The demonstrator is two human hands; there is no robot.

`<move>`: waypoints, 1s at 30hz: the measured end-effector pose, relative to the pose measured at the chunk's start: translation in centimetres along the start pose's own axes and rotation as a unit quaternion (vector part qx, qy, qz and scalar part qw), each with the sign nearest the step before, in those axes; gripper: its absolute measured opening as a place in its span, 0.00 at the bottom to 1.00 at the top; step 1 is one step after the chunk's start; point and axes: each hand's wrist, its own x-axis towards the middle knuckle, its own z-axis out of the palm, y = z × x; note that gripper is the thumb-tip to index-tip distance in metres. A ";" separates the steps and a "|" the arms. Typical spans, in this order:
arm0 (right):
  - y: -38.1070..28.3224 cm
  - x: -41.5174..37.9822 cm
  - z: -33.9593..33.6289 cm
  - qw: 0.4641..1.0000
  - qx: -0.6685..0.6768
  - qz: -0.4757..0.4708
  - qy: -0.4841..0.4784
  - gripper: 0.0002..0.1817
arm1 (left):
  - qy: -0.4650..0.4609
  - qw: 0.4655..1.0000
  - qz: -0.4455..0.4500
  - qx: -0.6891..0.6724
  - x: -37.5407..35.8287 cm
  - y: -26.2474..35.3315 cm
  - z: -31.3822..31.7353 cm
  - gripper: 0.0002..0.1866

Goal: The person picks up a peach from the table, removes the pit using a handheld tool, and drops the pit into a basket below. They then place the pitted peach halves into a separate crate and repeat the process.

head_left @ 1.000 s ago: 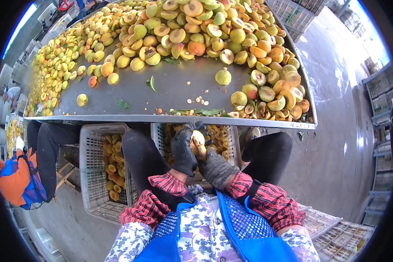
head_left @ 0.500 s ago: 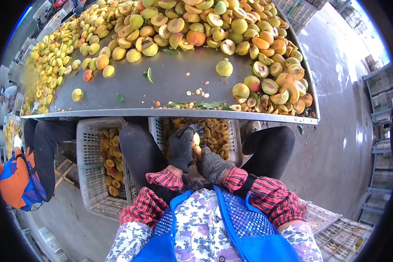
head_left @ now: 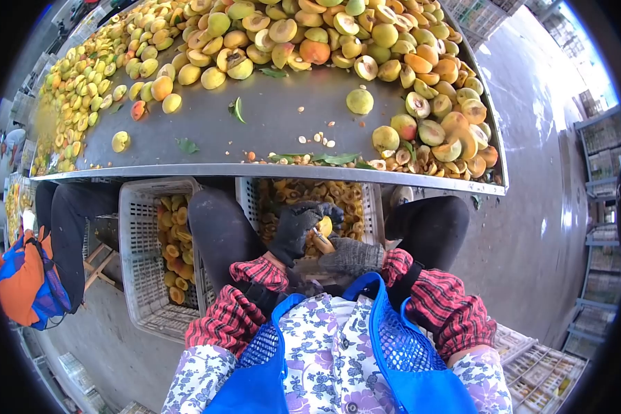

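Observation:
My left hand (head_left: 298, 226), in a dark glove, is closed round a yellow peach piece (head_left: 325, 225) above a crate of cut peaches (head_left: 310, 189) between my knees. My right hand (head_left: 352, 257), in a grey knitted glove, is closed on the wooden handle of a small tool (head_left: 322, 241). The tool's far end meets the peach piece, and its tip is too small to make out. Just ahead, a metal table (head_left: 214, 141) bears a large heap of halved and whole peaches (head_left: 283, 31).
A second crate (head_left: 139, 259) with peach halves stands left of my legs. Farther left sits a co-worker in orange and blue (head_left: 24, 276). Stacked crates (head_left: 541, 372) are at the lower right, and a rack (head_left: 600, 159) stands at the far right.
Both hands have shifted slightly to the right. My right hand has turned more sideways, and the peach piece shows more between my hands. The view has moved a little.

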 end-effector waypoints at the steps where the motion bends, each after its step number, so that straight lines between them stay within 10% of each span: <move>1: 0.5 -0.1 -0.1 0.998 -0.008 -0.060 -0.003 0.12 | -0.010 1.000 -0.011 -0.015 0.0 -0.4 -0.2 0.12; 5: 4.6 1.1 -0.5 0.893 -0.278 -0.354 0.026 0.20 | -0.015 0.999 -0.029 -0.038 0.1 -1.6 -0.2 0.12; 10: 3.5 -0.6 0.6 0.979 -0.161 -0.127 0.018 0.15 | -0.055 0.994 0.012 -0.091 -0.6 -1.9 0.6 0.11; 15: 6.2 -0.9 0.6 0.855 -0.361 -0.365 0.076 0.13 | -0.024 0.998 0.004 -0.050 -1.2 -1.9 1.4 0.10; 21: 5.5 -0.9 1.9 0.942 -0.165 -0.288 0.060 0.15 | -0.041 0.995 -0.005 -0.090 -1.0 -2.4 1.5 0.12; 25: 4.9 -0.5 1.7 0.959 -0.158 -0.234 -0.007 0.18 | -0.021 0.890 -0.138 -0.435 -0.7 -3.4 -0.1 0.19; 27: 4.9 0.2 3.6 0.957 -0.078 -0.278 0.040 0.20 | 0.049 0.985 0.031 -0.164 -1.5 -3.5 -0.3 0.24; 30: -0.6 -3.8 1.4 0.994 -0.083 0.036 0.054 0.21 | 0.157 0.972 0.119 0.125 -1.9 -2.8 -0.6 0.24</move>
